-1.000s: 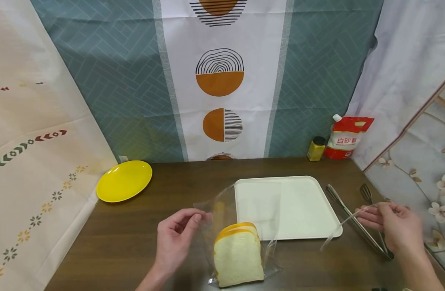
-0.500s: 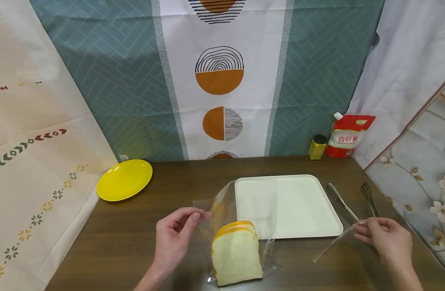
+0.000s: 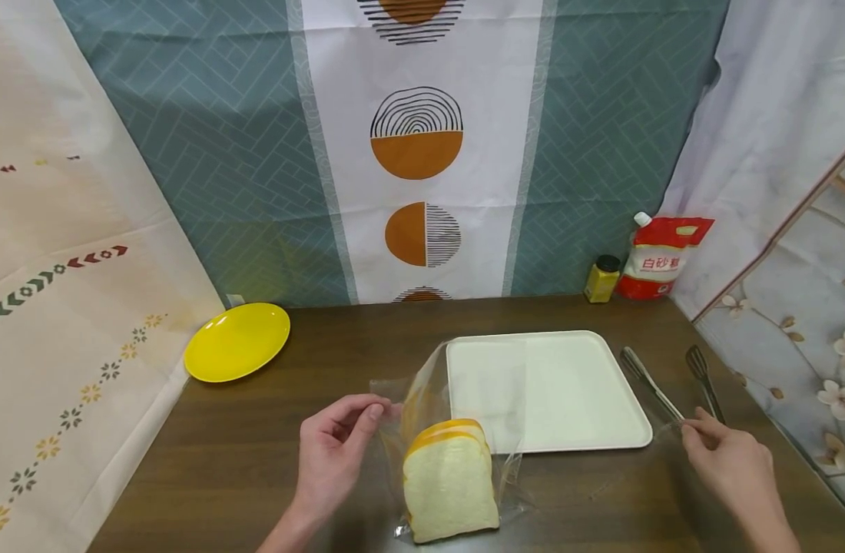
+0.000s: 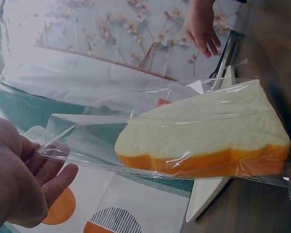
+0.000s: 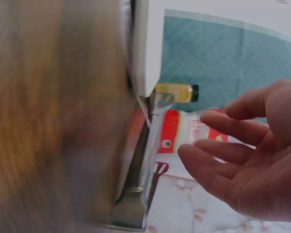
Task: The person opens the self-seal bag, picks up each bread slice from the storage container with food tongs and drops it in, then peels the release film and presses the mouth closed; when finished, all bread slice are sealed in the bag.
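Note:
A clear plastic bag (image 3: 422, 384) with slices of bread (image 3: 450, 484) inside stands at the front middle of the table. My left hand (image 3: 336, 442) pinches the bag's upper left edge between thumb and fingers; the left wrist view shows the bag stretching from those fingertips to the bread (image 4: 203, 126). Over at the right, my right hand (image 3: 733, 461) has its fingers spread apart, and the right wrist view shows nothing between them (image 5: 237, 150). A thin clear plastic strip (image 3: 626, 472) lies faintly visible on the table beside it. Metal tongs (image 3: 649, 382) lie just beyond its fingertips.
A white tray (image 3: 568, 392) lies behind the bag, which overlaps it in the head view. A whisk (image 3: 700, 372) is right of the tongs. At the back stand a yellow jar (image 3: 601, 281) and a red sugar pouch (image 3: 661, 261). A yellow plate (image 3: 237, 342) sits back left.
My right hand has lowered, moved left and let go of the clear plastic strip, which now lies on the table. The left hand and the bag have stayed nearly still.

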Tool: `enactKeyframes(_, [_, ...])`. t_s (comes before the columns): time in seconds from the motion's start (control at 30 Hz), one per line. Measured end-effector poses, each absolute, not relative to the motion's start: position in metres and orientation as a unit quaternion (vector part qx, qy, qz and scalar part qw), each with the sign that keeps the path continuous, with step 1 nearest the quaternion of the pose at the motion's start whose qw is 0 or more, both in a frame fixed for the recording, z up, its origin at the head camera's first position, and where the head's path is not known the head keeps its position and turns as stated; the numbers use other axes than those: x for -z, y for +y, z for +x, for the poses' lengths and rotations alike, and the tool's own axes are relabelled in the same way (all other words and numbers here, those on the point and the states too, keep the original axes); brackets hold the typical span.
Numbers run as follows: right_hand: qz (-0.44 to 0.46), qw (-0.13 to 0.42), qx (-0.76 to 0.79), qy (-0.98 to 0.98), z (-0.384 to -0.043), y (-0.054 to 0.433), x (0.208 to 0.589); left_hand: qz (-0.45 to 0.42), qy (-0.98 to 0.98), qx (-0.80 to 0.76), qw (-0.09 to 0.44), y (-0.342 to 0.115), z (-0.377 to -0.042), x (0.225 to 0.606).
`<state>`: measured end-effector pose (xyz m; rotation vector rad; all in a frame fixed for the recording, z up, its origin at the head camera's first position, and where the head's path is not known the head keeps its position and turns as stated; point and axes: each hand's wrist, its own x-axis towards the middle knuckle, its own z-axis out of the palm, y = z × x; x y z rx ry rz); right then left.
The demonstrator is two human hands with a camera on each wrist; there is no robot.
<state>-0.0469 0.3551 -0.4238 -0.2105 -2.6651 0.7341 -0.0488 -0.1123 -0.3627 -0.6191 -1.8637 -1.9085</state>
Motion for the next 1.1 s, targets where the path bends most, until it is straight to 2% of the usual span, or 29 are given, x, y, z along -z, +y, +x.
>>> enactKeyframes(0.23, [-0.016,0.283,-0.236,-0.929,-0.046,0.343,0.414,-0.215,-0.674,0.678,0.200,-0.114,-0.048,0.361])
enactKeyframes(0.33, [0.008,0.291,-0.270,-0.918,-0.048,0.323,0.403,-0.205,-0.682,0.673,0.199,-0.114,-0.047,0.360])
enactKeyframes(0.4, [0.038,0.273,-0.319,-0.907,-0.050,0.302,0.394,-0.201,-0.684,0.673,0.197,-0.115,-0.046,0.359])
enactKeyframes(0.63, [0.171,0.140,-0.525,-0.822,-0.074,0.226,0.365,-0.219,-0.674,0.677,0.199,-0.116,-0.046,0.361])
enactKeyframes(0.73, [0.206,0.112,-0.566,-0.791,-0.083,0.204,0.359,-0.230,-0.670,0.678,0.195,-0.117,-0.046,0.362])
enactKeyframes(0.83, [0.222,0.104,-0.588,-0.771,-0.088,0.191,0.355,-0.232,-0.671,0.676,0.196,-0.118,-0.046,0.363])
enactKeyframes(1.1, [0.206,0.136,-0.632,-0.734,-0.081,0.186,0.351,-0.203,-0.644,0.713,0.189,-0.125,-0.047,0.361])
